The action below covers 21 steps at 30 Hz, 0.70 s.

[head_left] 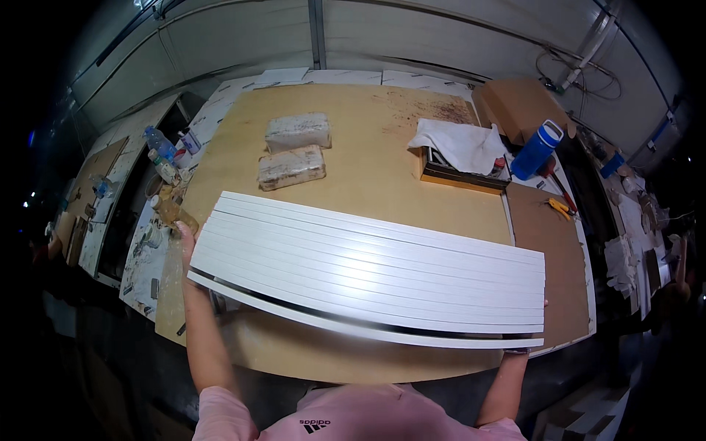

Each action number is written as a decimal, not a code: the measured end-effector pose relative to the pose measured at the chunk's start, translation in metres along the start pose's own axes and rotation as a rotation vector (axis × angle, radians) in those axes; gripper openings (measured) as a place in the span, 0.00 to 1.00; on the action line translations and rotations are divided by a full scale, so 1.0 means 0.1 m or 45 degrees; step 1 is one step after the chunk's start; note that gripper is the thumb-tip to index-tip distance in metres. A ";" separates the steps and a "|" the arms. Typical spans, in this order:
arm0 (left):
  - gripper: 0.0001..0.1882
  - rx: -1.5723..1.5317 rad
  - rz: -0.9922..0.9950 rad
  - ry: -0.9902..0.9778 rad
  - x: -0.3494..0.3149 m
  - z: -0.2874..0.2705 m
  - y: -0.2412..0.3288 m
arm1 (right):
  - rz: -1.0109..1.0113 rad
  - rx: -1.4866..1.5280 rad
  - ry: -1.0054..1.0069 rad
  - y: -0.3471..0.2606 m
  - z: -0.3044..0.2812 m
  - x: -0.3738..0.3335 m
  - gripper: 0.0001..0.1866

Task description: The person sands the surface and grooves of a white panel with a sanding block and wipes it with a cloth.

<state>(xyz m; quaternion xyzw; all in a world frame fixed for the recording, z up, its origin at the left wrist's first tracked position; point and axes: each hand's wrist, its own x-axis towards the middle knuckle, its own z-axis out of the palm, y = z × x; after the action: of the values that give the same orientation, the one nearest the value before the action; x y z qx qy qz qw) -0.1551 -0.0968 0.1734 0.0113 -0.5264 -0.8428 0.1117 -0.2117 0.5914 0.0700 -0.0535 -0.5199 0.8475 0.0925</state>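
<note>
A long white grooved panel (368, 272) spans the space in front of me, tilted above the table. A dark gap runs along its near side, between the grooved face and a narrow white strip (353, 334). My left hand (188, 244) grips the panel's left end, with its fingers partly hidden by the edge. At the right end, my right hand (546, 303) holds the panel from beneath; only a fingertip shows past the edge, and the rest is covered by the panel.
Two wrapped blocks (297, 132) lie on the tan board (353, 110) beyond the panel. To the right are a white cloth (460, 143) over an open box (463, 176), a blue bottle (537, 151), and yellow-handled pliers (559, 207). Several bottles (163, 165) and jars line the left edge.
</note>
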 end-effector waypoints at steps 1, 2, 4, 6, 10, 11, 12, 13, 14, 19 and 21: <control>0.50 -0.032 0.005 0.068 0.02 0.06 -0.02 | -0.011 0.019 -0.112 0.04 -0.07 0.02 0.39; 0.48 -0.173 -0.038 0.076 0.06 0.13 -0.02 | -0.010 0.101 -0.114 0.10 -0.13 0.07 0.39; 0.47 -0.093 -0.049 0.062 0.12 0.04 -0.02 | 0.021 0.143 -0.054 0.08 0.03 0.13 0.38; 0.45 -0.039 -0.044 -0.026 0.15 -0.17 -0.01 | 0.058 0.168 -0.007 0.08 0.10 0.11 0.38; 0.42 -0.093 -0.160 0.315 0.12 -0.25 -0.05 | 0.112 0.105 0.109 0.14 0.13 0.01 0.37; 0.39 -0.057 -0.169 0.440 0.13 -0.11 -0.06 | 0.123 0.080 0.147 0.15 0.11 -0.03 0.37; 0.37 -0.018 -0.176 0.574 0.10 0.01 -0.04 | 0.136 0.051 0.179 0.17 0.12 -0.06 0.37; 0.37 0.038 -0.154 0.685 0.08 0.06 -0.06 | 0.148 0.024 0.217 0.19 0.13 -0.10 0.37; 0.37 0.077 -0.122 0.733 0.05 0.10 -0.06 | 0.171 0.007 0.242 0.23 0.14 -0.12 0.37; 0.36 0.185 0.014 0.783 0.09 0.00 -0.22 | 0.192 -0.106 0.341 0.28 0.22 -0.10 0.36; 0.36 0.221 0.029 0.796 0.11 -0.03 -0.23 | 0.193 -0.155 0.357 0.27 0.25 -0.03 0.35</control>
<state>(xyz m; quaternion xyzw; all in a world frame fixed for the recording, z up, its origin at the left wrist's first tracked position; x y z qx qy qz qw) -0.1691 -0.0919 0.1528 0.2730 -0.5368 -0.7491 0.2760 -0.2159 0.5571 0.0575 -0.2159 -0.5467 0.8032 0.0964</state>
